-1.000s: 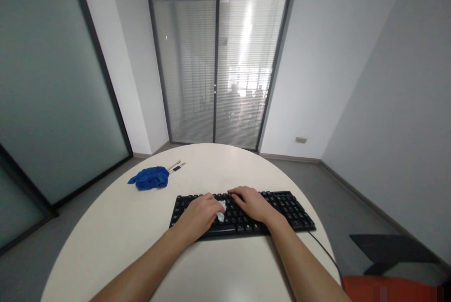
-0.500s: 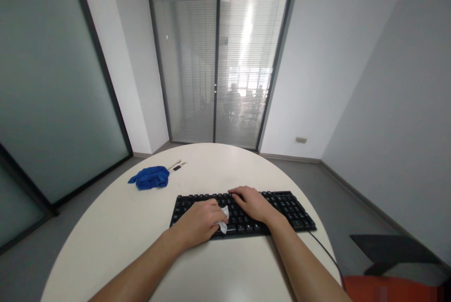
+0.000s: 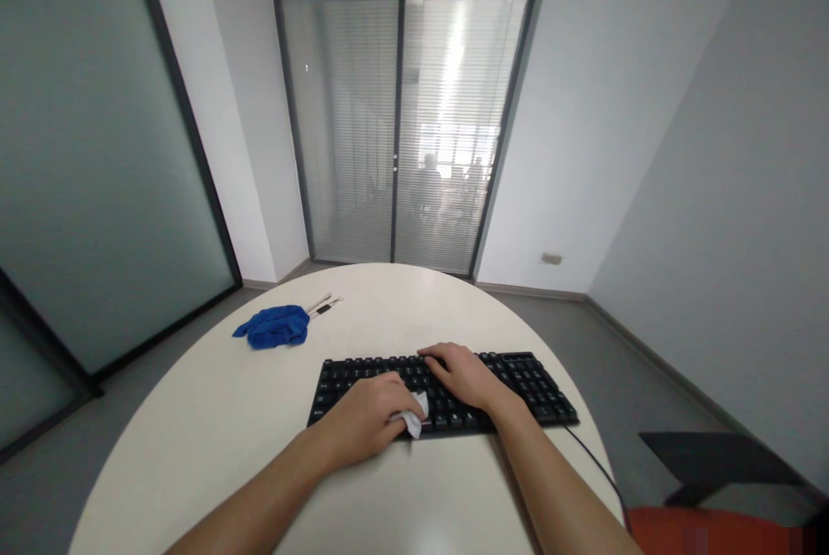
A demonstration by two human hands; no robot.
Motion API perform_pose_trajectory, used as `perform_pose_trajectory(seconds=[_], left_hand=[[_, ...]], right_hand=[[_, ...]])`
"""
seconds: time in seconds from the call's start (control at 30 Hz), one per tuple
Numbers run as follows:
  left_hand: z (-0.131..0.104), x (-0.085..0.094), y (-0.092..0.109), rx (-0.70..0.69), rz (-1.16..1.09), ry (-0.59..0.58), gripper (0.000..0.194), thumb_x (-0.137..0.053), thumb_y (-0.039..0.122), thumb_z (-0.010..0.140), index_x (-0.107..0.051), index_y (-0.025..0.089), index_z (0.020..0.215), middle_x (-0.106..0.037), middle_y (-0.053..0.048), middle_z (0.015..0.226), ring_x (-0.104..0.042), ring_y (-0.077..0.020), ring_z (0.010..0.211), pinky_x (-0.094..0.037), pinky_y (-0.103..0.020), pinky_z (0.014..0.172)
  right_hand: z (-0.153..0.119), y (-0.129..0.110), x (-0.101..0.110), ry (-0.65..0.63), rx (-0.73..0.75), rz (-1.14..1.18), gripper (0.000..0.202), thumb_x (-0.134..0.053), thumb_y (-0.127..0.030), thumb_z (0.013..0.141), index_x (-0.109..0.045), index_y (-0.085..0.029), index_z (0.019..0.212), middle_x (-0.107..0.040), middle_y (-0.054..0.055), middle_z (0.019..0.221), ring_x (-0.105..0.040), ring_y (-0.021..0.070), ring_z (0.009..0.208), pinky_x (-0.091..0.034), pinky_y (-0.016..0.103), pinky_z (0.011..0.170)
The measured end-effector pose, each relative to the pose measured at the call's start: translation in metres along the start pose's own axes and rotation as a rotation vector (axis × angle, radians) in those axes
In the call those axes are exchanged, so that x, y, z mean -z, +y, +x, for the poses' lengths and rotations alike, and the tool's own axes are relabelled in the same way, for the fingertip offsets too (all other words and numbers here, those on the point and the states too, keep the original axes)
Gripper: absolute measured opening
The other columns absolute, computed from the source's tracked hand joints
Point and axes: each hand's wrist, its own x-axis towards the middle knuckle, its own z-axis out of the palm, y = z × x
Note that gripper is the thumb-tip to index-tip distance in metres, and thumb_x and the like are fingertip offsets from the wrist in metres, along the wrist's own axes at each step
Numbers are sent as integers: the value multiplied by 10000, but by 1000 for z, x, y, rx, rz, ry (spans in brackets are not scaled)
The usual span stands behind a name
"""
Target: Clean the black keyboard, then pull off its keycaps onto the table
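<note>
A black keyboard (image 3: pixel 537 391) lies across the white round table. My left hand (image 3: pixel 372 417) is over its left half, fingers closed on a white wipe (image 3: pixel 418 417) that touches the keys near the front edge. Flat on the middle of the keyboard rests my right hand (image 3: pixel 459 374), its fingers stretched out to the back edge and the thumb apart; nothing is held in it.
A crumpled blue cloth (image 3: pixel 277 326) lies at the table's back left, beside thin tools (image 3: pixel 324 308). The keyboard's cable (image 3: pixel 596 458) runs off the table's right edge (image 3: pixel 599 443). A red and black chair (image 3: pixel 718 529) stands at the lower right.
My left hand has moved slightly right and toward me with the wipe, which is now nearer the front edge of the keyboard. My right hand has stayed on the keyboard.
</note>
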Motion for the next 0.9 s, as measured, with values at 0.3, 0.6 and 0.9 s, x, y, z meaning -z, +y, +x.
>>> perform_pose_trajectory(seconds=[0.3, 0.6, 0.9], left_hand=[[15, -16, -25, 274, 99, 256, 386, -477, 2, 823, -650, 197, 1107, -684, -59, 1073, -573, -216, 1032, -463, -380, 954], [13, -11, -12, 209, 250, 60, 415, -453, -33, 802, -664, 192, 1079, -694, -66, 1000, -597, -227, 981, -480, -359, 888], [7, -12, -16, 164, 77, 193, 382, -410, -40, 746, -630, 196, 950, -676, -42, 993, -584, -214, 979, -461, -366, 907]], right_hand=[[-1, -4, 2, 3, 2, -11, 354, -425, -315, 963, -682, -193, 1175, -706, 82, 1155, -628, 224, 1085, -431, 343, 985], [-2, -4, 2, 1, -7, -28, 355, -426, -326, 966, -686, -193, 1168, -709, 80, 1150, -630, 220, 1083, -431, 337, 983], [-3, -24, 4, 134, 12, -46, 326, -441, -319, 977, -690, -192, 1146, -714, 82, 1118, -619, 210, 1058, -423, 335, 969]])
